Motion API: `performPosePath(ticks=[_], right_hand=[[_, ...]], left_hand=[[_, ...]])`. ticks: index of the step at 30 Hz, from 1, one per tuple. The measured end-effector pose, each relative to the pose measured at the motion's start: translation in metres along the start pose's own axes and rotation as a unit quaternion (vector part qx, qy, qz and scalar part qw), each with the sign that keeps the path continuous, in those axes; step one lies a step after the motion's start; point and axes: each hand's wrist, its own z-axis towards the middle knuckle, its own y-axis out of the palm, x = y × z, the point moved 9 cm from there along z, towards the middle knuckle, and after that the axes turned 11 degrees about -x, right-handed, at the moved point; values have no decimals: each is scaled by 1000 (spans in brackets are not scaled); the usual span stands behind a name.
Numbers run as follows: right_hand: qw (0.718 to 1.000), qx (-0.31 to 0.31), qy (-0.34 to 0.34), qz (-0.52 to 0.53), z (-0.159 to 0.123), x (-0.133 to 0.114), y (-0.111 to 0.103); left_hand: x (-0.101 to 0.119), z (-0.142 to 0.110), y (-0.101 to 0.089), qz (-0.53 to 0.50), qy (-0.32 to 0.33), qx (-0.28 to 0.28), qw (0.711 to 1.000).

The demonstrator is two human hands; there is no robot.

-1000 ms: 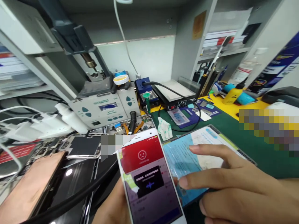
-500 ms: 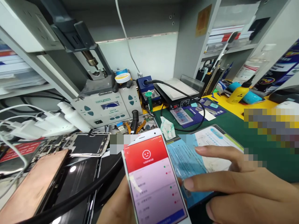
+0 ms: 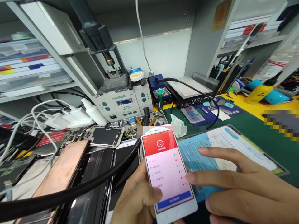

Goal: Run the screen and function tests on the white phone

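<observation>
My left hand (image 3: 136, 199) grips a white smartphone (image 3: 169, 174) from the left and below, thumb resting on its left edge. The screen is lit with a red band and a sad-face icon on top, a list under it and a blue button at the bottom. My right hand (image 3: 243, 186) hovers to the right of the phone, fingers stretched out, its index fingertip touching the screen's right edge. It holds nothing. Under that hand lies a blue and white printed sheet (image 3: 229, 146) on the green mat.
A rework station (image 3: 121, 104) with a hot-air nozzle stands behind. Opened phones, a copper-coloured panel (image 3: 62, 171) and a thick black cable (image 3: 70, 194) lie at the left. White chargers and wires, a black hot plate (image 3: 187, 90) and a yellow bottle (image 3: 259, 91) sit around.
The view has swung left and down, so the phone and both hands sit further right and fuller in frame. The dark pop-up on the screen is gone; a list now shows.
</observation>
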Motion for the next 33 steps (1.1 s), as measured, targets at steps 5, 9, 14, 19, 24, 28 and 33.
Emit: performPosePath(ticks=[5, 9, 14, 19, 24, 28, 33], right_hand=[[999, -32, 25, 25, -7, 7, 3], [996, -65, 45, 48, -9, 16, 1], [996, -60, 46, 53, -5, 17, -1], [1000, -23, 6, 1, 8, -2, -8], [999, -1, 27, -21, 13, -5, -11], [999, 13, 25, -36, 14, -7, -12], [998, 52, 24, -40, 17, -10, -17]], left_hand=[[-1, 0, -7, 13, 10, 41, 999], [-1, 2, -10, 21, 14, 55, 998], [0, 4, -7, 6, 19, 6, 1000], [-1, 2, -6, 12, 12, 0, 1000], [0, 1, -4, 14, 16, -2, 1000], [3, 3, -1, 26, 32, -11, 999], [3, 4, 3, 17, 36, -20, 999]])
